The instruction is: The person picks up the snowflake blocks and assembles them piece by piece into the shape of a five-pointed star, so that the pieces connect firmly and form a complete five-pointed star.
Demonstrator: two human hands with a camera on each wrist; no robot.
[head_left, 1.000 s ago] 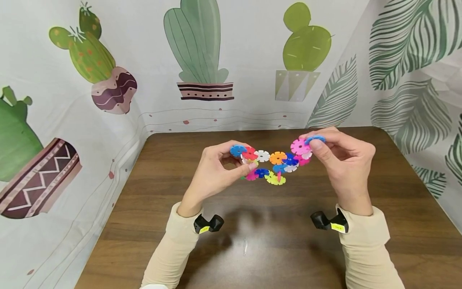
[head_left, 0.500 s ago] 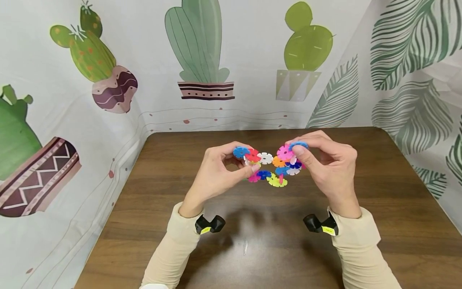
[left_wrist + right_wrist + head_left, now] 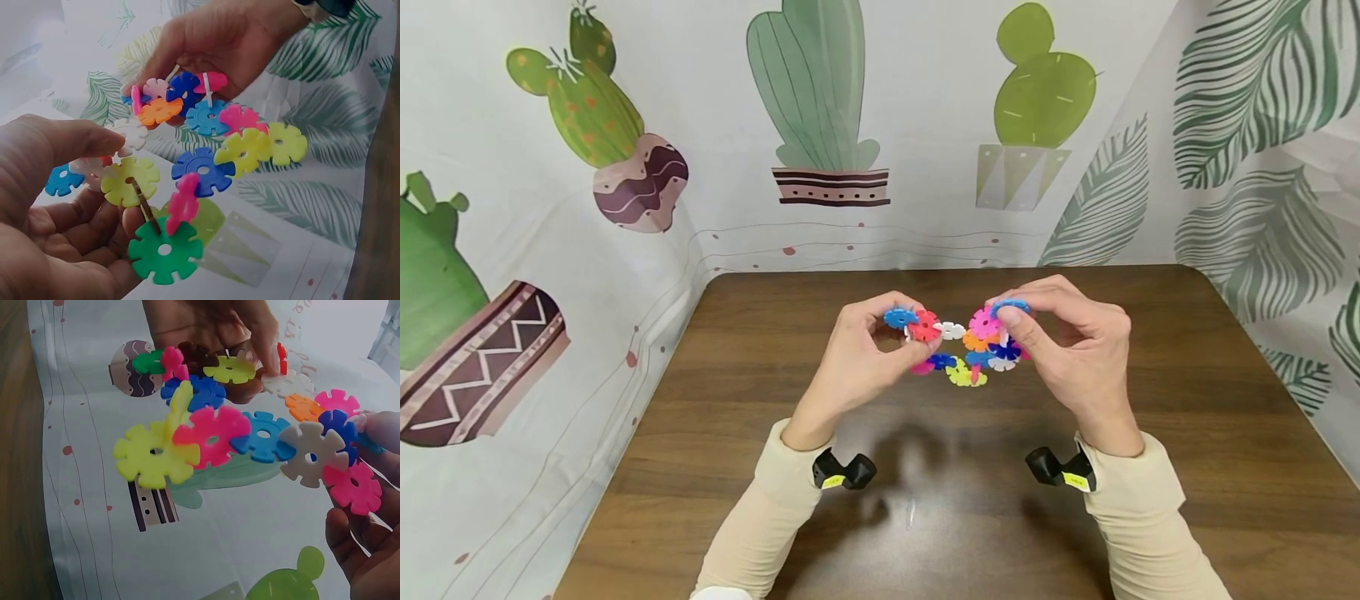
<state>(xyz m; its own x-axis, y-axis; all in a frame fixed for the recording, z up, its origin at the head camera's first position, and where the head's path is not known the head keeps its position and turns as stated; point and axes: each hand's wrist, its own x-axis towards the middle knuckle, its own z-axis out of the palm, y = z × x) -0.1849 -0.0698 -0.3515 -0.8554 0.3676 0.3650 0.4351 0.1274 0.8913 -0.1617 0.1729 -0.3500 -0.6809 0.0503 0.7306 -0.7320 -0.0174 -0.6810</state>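
Observation:
A loop-like chain of slotted plastic snowflake discs is held above the table between both hands. My left hand [image 3: 859, 354] pinches its left side near a red disc [image 3: 923, 326] and a light-yellow disc [image 3: 130, 181]. On the right, my right hand [image 3: 1078, 354] pinches a blue disc [image 3: 1010, 307] beside a pink one [image 3: 985, 322]. A white disc [image 3: 951, 331] and an orange disc [image 3: 160, 112] lie close together between the hands; I cannot tell whether they interlock. Yellow discs [image 3: 156, 455] and a green disc [image 3: 165, 250] hang along the lower side. Fingers partly hide the gripped discs.
Beneath the hands is a brown wooden table [image 3: 760, 358]. A white cloth [image 3: 925, 242] printed with cacti and leaves rises behind its far edge. Black wrist cameras [image 3: 844, 470] sit on both cuffs.
My right hand has moved left with its end of the chain, bringing the pink and orange discs nearer the white one. My left hand has shifted slightly right.

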